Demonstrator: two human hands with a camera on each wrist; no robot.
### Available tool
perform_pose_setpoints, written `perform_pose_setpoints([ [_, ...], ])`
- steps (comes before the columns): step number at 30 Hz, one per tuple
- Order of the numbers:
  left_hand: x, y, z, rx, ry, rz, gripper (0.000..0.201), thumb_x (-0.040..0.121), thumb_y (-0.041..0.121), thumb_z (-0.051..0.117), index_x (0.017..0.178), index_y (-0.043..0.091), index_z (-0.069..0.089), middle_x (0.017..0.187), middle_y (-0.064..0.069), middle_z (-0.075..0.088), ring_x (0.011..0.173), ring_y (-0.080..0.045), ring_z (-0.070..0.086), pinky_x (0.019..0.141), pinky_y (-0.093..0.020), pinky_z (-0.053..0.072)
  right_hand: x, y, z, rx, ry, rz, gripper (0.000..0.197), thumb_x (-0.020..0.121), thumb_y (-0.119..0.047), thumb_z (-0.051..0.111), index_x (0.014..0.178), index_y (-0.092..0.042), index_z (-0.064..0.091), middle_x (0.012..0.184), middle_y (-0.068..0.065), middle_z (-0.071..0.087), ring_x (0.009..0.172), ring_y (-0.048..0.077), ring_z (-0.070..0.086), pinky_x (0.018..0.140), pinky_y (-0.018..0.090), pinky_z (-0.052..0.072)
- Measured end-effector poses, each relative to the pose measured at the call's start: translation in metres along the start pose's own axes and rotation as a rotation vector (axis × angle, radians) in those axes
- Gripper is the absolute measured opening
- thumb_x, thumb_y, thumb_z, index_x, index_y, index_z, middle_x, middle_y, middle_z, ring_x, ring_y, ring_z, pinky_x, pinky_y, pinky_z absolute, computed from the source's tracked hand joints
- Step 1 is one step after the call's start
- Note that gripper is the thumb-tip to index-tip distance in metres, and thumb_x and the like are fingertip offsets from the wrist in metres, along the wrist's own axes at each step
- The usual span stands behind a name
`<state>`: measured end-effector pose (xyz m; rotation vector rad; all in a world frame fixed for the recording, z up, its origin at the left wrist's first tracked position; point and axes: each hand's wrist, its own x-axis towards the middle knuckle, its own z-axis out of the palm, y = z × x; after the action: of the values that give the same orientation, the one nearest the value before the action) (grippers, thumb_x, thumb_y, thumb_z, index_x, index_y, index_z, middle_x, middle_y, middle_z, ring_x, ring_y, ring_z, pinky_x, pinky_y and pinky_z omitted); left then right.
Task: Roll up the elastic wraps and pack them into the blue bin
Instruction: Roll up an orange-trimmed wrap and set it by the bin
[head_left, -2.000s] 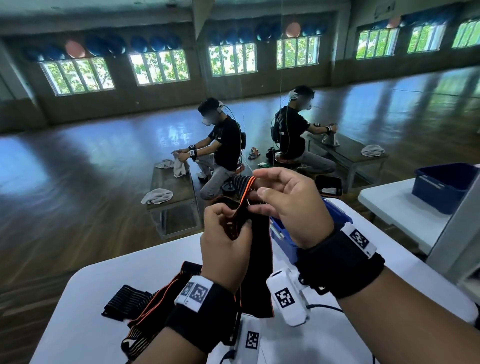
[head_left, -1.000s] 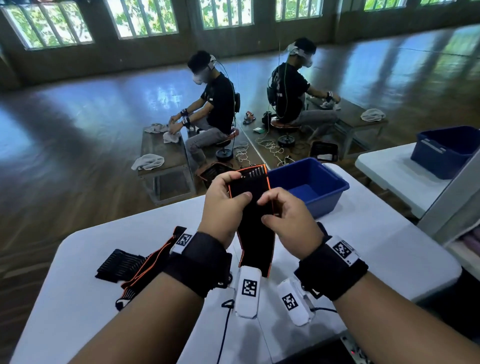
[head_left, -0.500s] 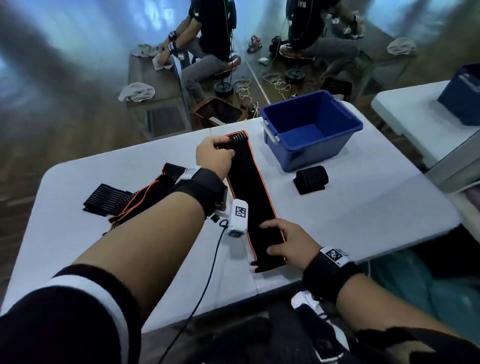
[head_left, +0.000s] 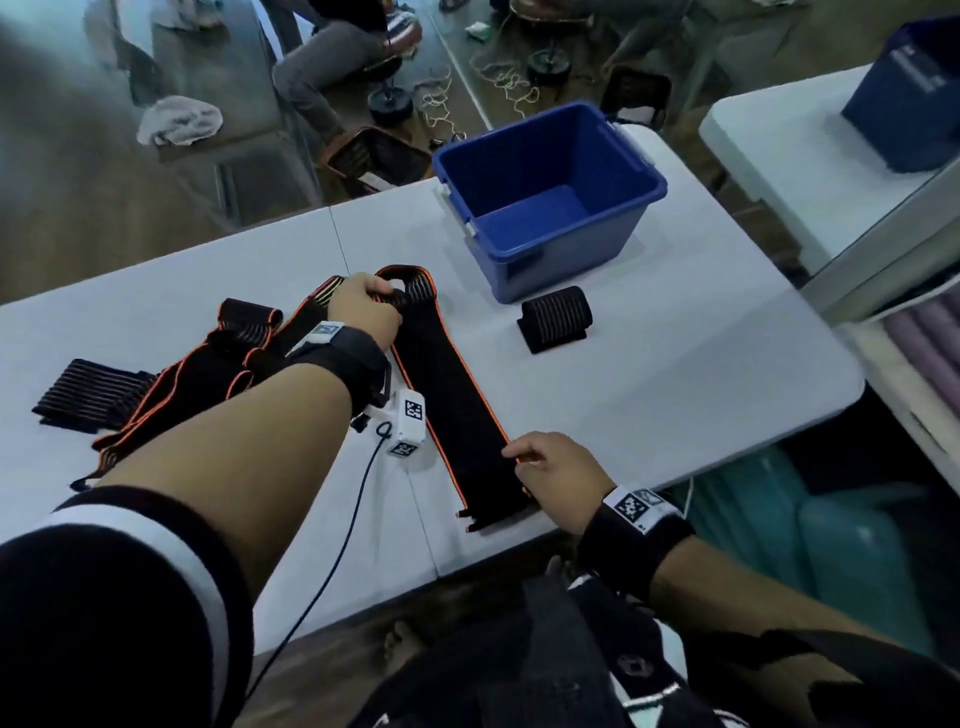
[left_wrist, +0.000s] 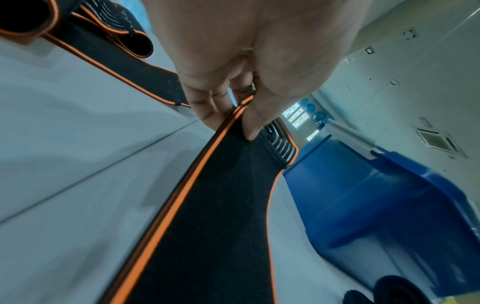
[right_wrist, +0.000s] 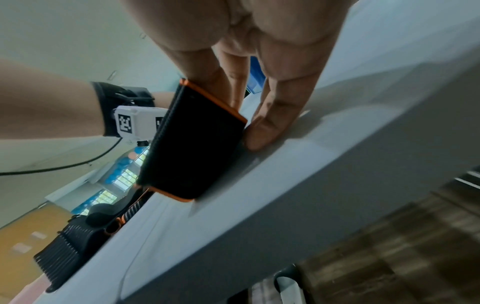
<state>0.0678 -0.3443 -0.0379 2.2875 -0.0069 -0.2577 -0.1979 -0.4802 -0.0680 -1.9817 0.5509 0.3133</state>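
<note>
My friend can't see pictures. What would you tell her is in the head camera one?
Two hands stretch a long black wrap with orange edges flat on a white table: the left hand grips its far end and the right hand holds its near end. An empty blue bin stands behind, a rolled wrap in front of it and loose wraps lie left.

I take the bin as my landmark: it stands on the desk at the far edge. Just in front of it lies a rolled wrap. A flat wrap runs from left of the bin toward the near edge. My left hand is on its far end, my right hand at its near end. Further left of the bin lie loose wraps, piled together.
</note>
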Motion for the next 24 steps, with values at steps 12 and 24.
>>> perform_pose_setpoints([
  [12, -0.061, -0.044, -0.025, 0.226, 0.043, 0.021, 0.019, 0.087, 0.014, 0.057, 0.099, 0.027, 0.061, 0.105, 0.001, 0.067, 0.097, -0.021, 0.065, 0.087, -0.032, 0.050, 0.016, 0.012, -0.031, -0.108, -0.210, -0.185, 0.045, 0.084, 0.002, 0.042, 0.111, -0.025, 0.066, 0.103, -0.007, 0.066, 0.098, 0.004, 0.063, 0.084, 0.008, 0.046],
  [24, -0.225, -0.085, 0.002, 0.103, -0.249, -0.104, 0.040, 0.075, 0.003, 0.077, 0.096, 0.037, 0.071, 0.083, 0.018, 0.069, 0.075, 0.003, 0.064, 0.077, -0.014, 0.051, 0.021, 0.008, -0.036, -0.322, -0.315, -0.321, 0.043, 0.079, -0.017, 0.077, 0.120, -0.023, 0.064, 0.105, -0.011, 0.058, 0.084, 0.005, 0.058, 0.079, 0.013, 0.044],
])
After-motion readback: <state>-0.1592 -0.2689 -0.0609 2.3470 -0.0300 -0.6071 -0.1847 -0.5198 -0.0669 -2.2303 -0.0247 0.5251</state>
